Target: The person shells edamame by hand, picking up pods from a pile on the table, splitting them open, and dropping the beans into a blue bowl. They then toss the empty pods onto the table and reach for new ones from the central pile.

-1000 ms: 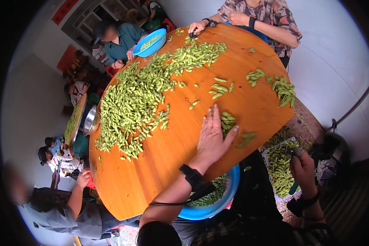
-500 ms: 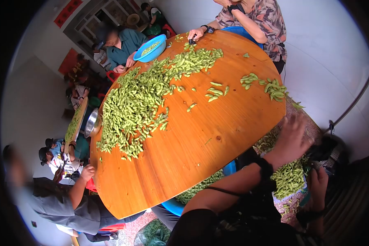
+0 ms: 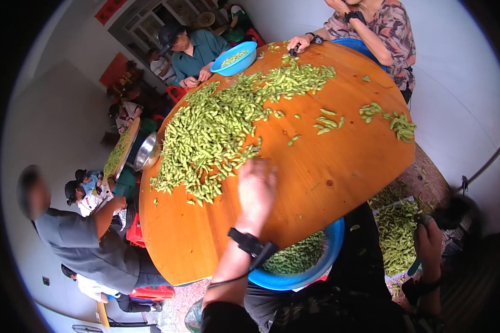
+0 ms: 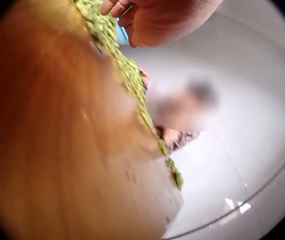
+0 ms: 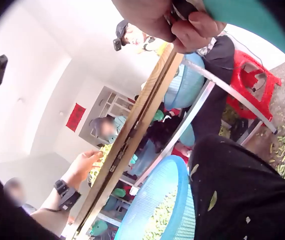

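Note:
My left hand (image 3: 256,191) reaches over the wooden table (image 3: 294,183), its blurred fingers at the near edge of a big heap of green soybean pods (image 3: 205,133). In the left wrist view the fingers (image 4: 125,10) of that hand are loosely bent, with nothing seen between them. Low at the right, beside the table, my right hand (image 3: 429,244) grips a dark-tipped tool with a teal handle (image 3: 414,266). Its dark part (image 5: 185,7) shows between thumb and fingers in the right wrist view; the kind of tool I cannot tell.
Below the table edge, a blue basket (image 3: 334,250) holds pods. More pods (image 3: 397,233) lie on the floor at the right. Small groups of pods (image 3: 403,129) are scattered on the tabletop. People sit around, one behind a blue basin (image 3: 244,62). A metal bowl (image 3: 147,151) stands at left.
My left hand first lay over a few pods near the table's edge, swung right past the edge above the floor pods, then came back left to the heap. Those few pods left the tabletop.

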The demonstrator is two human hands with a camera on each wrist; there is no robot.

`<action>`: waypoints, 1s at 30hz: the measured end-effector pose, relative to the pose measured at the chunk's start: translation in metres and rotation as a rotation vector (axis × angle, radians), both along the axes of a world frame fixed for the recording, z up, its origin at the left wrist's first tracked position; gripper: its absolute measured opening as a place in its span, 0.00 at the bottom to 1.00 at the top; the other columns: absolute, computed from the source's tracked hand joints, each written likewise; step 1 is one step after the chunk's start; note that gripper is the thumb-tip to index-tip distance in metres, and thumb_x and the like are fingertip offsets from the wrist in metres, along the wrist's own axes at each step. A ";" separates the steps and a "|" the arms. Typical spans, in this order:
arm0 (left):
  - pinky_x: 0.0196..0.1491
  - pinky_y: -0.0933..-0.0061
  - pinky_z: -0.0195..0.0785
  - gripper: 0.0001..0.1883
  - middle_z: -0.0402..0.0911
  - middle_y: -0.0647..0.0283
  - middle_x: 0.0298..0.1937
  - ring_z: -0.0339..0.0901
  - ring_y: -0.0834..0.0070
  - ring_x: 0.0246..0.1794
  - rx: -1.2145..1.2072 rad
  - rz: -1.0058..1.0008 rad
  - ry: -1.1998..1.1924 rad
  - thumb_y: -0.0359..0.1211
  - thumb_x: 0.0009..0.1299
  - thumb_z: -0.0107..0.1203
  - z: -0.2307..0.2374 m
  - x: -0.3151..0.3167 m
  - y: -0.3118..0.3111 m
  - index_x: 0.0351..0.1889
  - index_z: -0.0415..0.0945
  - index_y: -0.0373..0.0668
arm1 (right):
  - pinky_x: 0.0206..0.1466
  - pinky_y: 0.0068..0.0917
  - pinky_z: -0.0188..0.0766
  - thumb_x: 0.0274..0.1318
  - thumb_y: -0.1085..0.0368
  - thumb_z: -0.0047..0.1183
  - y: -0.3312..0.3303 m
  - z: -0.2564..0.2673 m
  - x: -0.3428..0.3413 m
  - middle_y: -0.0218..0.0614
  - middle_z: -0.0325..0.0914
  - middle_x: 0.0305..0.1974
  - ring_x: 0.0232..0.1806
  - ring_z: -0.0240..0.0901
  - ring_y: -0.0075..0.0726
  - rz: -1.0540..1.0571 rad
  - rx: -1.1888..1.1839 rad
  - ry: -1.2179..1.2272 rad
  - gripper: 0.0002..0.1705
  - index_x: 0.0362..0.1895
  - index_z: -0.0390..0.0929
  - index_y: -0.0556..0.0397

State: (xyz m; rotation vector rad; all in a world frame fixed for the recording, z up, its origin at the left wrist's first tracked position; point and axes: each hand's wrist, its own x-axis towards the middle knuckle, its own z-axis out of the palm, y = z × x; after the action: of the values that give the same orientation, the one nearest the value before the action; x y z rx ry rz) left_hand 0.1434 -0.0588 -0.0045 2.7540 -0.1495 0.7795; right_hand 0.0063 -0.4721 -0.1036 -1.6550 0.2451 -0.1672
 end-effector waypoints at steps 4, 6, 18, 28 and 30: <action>0.59 0.57 0.66 0.20 0.76 0.47 0.55 0.71 0.49 0.55 0.077 0.105 -0.040 0.38 0.70 0.55 -0.023 0.050 0.074 0.55 0.75 0.37 | 0.17 0.13 0.49 0.67 0.72 0.41 0.018 0.005 0.007 0.16 0.62 0.18 0.16 0.55 0.09 0.093 -0.039 0.001 0.11 0.49 0.74 0.57; 0.61 0.57 0.64 0.22 0.75 0.47 0.56 0.71 0.49 0.56 0.104 0.074 -0.128 0.40 0.71 0.55 -0.031 0.070 0.085 0.57 0.73 0.36 | 0.17 0.14 0.50 0.67 0.72 0.42 0.024 0.009 0.007 0.16 0.61 0.18 0.16 0.55 0.09 0.101 -0.069 0.008 0.09 0.47 0.74 0.57; 0.59 0.61 0.67 0.14 0.78 0.51 0.55 0.72 0.52 0.57 -0.124 -0.119 0.232 0.32 0.65 0.61 -0.018 -0.030 0.064 0.49 0.81 0.41 | 0.19 0.16 0.51 0.65 0.73 0.42 0.065 0.026 0.017 0.18 0.62 0.18 0.16 0.54 0.10 0.150 -0.191 -0.039 0.06 0.39 0.73 0.56; 0.53 0.61 0.70 0.13 0.79 0.55 0.46 0.74 0.54 0.49 -0.202 -0.015 0.067 0.26 0.64 0.59 -0.005 -0.078 0.088 0.47 0.79 0.39 | 0.25 0.22 0.63 0.60 0.74 0.45 0.134 0.063 0.034 0.29 0.72 0.19 0.20 0.68 0.21 0.385 -0.244 -0.079 0.12 0.46 0.77 0.59; 0.52 0.61 0.71 0.12 0.78 0.54 0.46 0.75 0.55 0.48 -0.160 -0.057 0.023 0.25 0.64 0.58 -0.007 -0.068 0.085 0.46 0.80 0.38 | 0.26 0.23 0.64 0.60 0.74 0.45 0.142 0.061 0.037 0.30 0.72 0.19 0.20 0.68 0.22 0.430 -0.226 -0.067 0.11 0.46 0.77 0.59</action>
State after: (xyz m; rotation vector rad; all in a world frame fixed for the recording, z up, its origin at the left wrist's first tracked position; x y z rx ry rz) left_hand 0.0757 0.0260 -0.0115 2.5950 -0.1528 0.7121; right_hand 0.0429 -0.3300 -0.0423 -1.8826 -0.1896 0.0781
